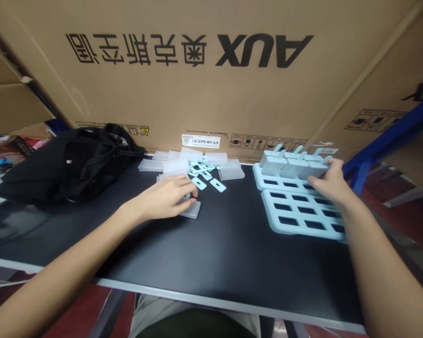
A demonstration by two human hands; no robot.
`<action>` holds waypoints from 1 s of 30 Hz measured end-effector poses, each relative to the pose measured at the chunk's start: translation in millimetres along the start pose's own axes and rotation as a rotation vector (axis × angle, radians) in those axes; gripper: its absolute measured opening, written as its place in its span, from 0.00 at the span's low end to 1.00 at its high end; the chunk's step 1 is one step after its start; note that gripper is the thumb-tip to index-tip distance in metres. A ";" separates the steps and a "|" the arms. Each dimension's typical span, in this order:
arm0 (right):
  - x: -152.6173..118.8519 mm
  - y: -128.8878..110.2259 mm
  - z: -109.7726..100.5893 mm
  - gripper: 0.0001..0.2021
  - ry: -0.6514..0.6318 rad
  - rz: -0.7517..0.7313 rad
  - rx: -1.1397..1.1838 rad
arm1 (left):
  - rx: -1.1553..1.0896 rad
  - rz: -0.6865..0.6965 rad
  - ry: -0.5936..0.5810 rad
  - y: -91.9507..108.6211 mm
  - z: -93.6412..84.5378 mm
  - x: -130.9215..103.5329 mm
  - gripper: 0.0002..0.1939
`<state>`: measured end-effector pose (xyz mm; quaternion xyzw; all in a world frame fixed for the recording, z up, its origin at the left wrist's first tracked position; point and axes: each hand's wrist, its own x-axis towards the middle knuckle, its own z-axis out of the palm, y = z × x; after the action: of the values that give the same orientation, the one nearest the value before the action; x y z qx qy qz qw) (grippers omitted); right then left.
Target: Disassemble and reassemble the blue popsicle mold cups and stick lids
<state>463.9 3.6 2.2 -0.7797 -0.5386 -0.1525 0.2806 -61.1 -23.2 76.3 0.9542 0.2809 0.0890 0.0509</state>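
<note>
My left hand point(171, 195) has its fingers curled at the end of a translucent white popsicle mold point(192, 211) lying on the table; a bit of light blue shows between thumb and fingers. Behind it lie several more translucent molds point(176, 166) and a heap of light-blue popsicle sticks point(199, 183) with slotted bases. On the right, my right hand point(328, 180) is closed around the near-right popsicle mold point(312, 170) standing in the back light-blue rack point(259, 177). Several filled slots there hold upright molds with blue sticks on top. A second slotted rack point(272, 220) lies in front.
A large cardboard box point(197, 98) stands along the table's back edge. At the left lies a black bag point(74, 164), with cables and colourful packets beyond it. A blue metal post point(384, 150) rises at the right. The table's front edge point(211, 300) runs before my lap.
</note>
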 end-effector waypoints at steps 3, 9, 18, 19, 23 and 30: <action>-1.9 -5.9 -10.8 0.31 -0.007 0.043 -0.028 | -0.006 -0.020 -0.085 3.3 -1.0 -13.1 0.09; -16.7 -68.4 -50.8 0.22 0.326 -0.098 -0.002 | -0.016 0.005 -0.114 9.0 5.9 3.6 0.09; -75.4 -202.4 -28.2 0.22 -0.341 -0.769 0.049 | 0.177 0.017 -0.051 4.0 35.2 73.3 0.13; -78.0 -203.5 -25.8 0.23 -0.389 -0.777 0.038 | 0.172 0.023 -0.049 7.2 37.5 72.5 0.12; -79.8 -194.5 -29.2 0.21 -0.450 -0.758 0.024 | 0.105 0.081 -0.052 24.5 39.4 54.5 0.12; -80.7 -188.7 -44.4 0.17 -0.561 -0.673 0.043 | -0.057 0.102 -0.049 36.4 40.7 17.7 0.13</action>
<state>262.0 -34.4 45.5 -0.5660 -0.8210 -0.0064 0.0742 -19.2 -45.9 44.3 0.9673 0.2282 0.0759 0.0802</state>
